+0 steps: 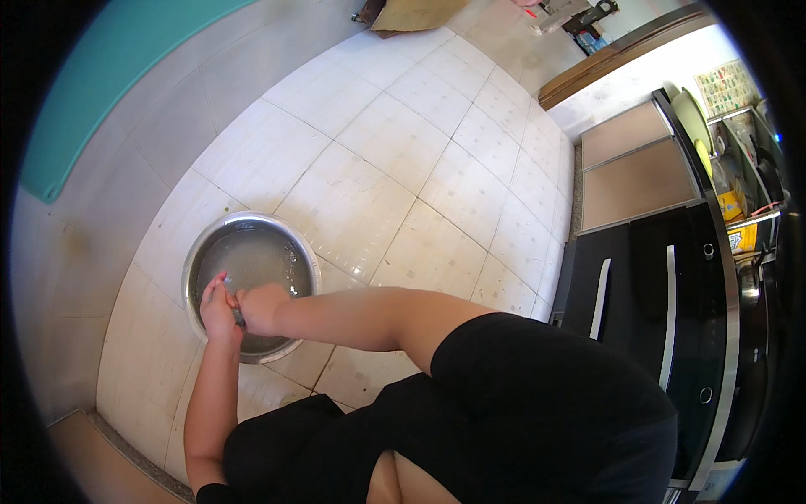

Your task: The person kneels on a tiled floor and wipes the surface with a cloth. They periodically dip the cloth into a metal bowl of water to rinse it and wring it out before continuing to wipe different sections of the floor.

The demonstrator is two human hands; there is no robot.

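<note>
A round metal basin (190, 277) stands on the tiled floor before me, with cloudy greyish water (252, 255) in it. Both my hands are over its near part, side by side and touching. My left hand (219, 312) has its palm turned towards the other hand, fingers bent. My right hand (261, 309) is curled into a fist against it. A small dark grey item (238, 317) shows in the gap where the two hands meet, gripped between them. Most of it is hidden by the fingers, so I cannot tell what it is.
White floor tiles (384, 183) spread around the basin, with wet spots beside it. A black cabinet with silver handles (669, 315) lines the right side. A teal panel (119, 75) is at upper left. Brown cardboard (415, 16) lies at the far end, near a wooden door frame (617, 53).
</note>
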